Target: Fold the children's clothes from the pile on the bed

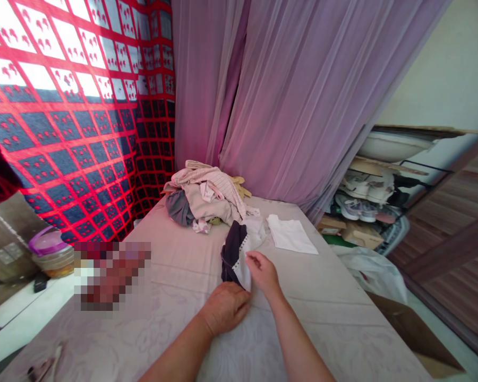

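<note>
Cloth (234, 260): dark and white, with a dotted trim between the two parts, lying bunched on the bed at lower centre, touching both hands.
Left hand (225, 309): rests palm down against the cloth's lower edge, fingers together and curved slightly, their tips partly hidden.
Right hand (263, 273): fingers close together on the white part; whether they are clamped on it or only touching, I cannot tell.
Handling: one hand pinning the lower edge while the other works the white part should stop the cloth creeping across the sheet.
Surface: pale patterned bed sheet (334, 302), with a heap of clothes (203, 197) at its far end and a folded white cloth (290, 234) just right of the hands.
Room: mauve curtain (302, 95) ahead, red-gridded hanging (63, 106) upper left, shoes (354, 207) on a rack at right, cardboard box (410, 331) lower right, purple-lidded tub (51, 252) at left.
</note>
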A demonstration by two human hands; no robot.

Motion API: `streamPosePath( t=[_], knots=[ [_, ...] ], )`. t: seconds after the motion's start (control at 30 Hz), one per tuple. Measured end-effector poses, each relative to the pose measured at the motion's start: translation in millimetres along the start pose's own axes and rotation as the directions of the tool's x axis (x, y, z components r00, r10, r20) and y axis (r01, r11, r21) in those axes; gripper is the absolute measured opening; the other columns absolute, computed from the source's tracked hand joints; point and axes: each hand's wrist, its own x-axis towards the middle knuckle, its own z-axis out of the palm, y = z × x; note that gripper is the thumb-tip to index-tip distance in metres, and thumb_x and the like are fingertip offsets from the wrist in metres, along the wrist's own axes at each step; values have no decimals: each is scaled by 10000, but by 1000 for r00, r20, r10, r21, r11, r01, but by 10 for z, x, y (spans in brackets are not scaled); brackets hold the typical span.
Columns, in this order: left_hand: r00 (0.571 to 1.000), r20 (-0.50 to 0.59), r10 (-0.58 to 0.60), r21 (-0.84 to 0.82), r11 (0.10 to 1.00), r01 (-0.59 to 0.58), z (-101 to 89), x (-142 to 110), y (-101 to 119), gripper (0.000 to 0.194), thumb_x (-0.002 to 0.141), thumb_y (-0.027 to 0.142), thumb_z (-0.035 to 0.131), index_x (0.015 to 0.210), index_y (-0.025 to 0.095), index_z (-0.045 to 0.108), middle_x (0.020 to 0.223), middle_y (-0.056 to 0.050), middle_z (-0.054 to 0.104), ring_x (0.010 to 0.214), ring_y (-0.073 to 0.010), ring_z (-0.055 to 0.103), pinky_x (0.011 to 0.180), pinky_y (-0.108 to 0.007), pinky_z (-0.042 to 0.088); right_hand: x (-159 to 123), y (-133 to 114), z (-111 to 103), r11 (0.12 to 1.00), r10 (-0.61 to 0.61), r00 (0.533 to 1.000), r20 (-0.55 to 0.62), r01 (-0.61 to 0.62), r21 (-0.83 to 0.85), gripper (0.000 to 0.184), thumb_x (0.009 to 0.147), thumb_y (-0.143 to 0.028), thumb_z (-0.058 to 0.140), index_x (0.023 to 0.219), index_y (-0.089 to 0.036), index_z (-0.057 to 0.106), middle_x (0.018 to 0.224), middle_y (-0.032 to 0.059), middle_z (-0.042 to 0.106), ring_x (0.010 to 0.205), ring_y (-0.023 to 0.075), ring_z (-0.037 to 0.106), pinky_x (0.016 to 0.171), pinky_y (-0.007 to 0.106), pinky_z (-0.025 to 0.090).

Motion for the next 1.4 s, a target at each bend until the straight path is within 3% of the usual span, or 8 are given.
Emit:
streamPosePath(
  t=[0.2,0.4,0.5,0.63,0.7,0.97,1.27,1.4],
  knots=[
    [1000,3,-5,-20,1000,5,-3,-7,-4,102,807,192,515,820,194,616,792,-45,658,781,-192,603,745,-303,451,161,-258,291,975,-105,994,36,110,-192,44,590,-294,679,622,-263,682,718,21,667,651,179,574,671,296,419],
    [995,-101,8,-56,998,-14,-34,-16,-11,304,807,155,488,1085,216,594,857,-53,662,817,-199,607,780,-341,468,25,154,-333,986,-17,962,-272,-29,-165,362,758,-465,439,831,-180,649,803,78,674,753,211,601,732,325,454],
    [982,-188,34,-79,996,-50,-53,-7,-8,363,823,144,449,1157,214,573,951,-69,664,899,-203,598,827,-363,473,-204,603,-755,986,151,799,-582,-166,28,345,690,-473,512,819,-179,638,843,73,693,824,224,617,740,315,472],
    [949,-309,56,-72,994,-82,-80,-1,-4,370,858,142,397,1170,215,582,1060,-88,645,991,-196,577,891,-372,460,-439,994,-1007,959,278,674,-684,-240,152,363,689,-477,521,843,-170,639,833,62,692,834,227,633,694,306,482],
    [935,-354,-2,-50,999,-17,-83,-5,-28,358,865,161,407,1171,220,582,1073,-93,635,1003,-200,570,899,-377,457,-450,986,-985,960,274,689,-671,-242,144,372,687,-477,525,860,-169,641,858,69,692,847,227,632,711,307,483],
    [878,-400,-264,13,956,293,66,-53,-348,373,759,133,510,1104,219,622,1280,-115,518,1188,-288,465,990,-490,391,-363,715,-687,918,20,944,-329,-148,-368,379,701,-495,553,911,-217,703,1066,102,637,960,252,589,839,363,460],
    [861,-355,-365,-48,926,373,108,-55,-422,224,768,150,539,935,228,666,1278,-107,526,1208,-296,464,999,-499,386,-499,923,-971,915,-4,999,44,21,-402,419,663,-323,566,1056,-248,689,1264,81,578,1145,264,527,925,406,447],
    [813,-418,-405,-243,913,329,19,-30,-423,165,826,167,451,853,208,609,1175,-89,593,1118,-219,542,967,-416,434,-475,898,-1015,933,-50,998,25,56,-356,313,674,-306,547,925,-227,717,1199,87,621,1110,250,554,979,414,411]
  ],
)
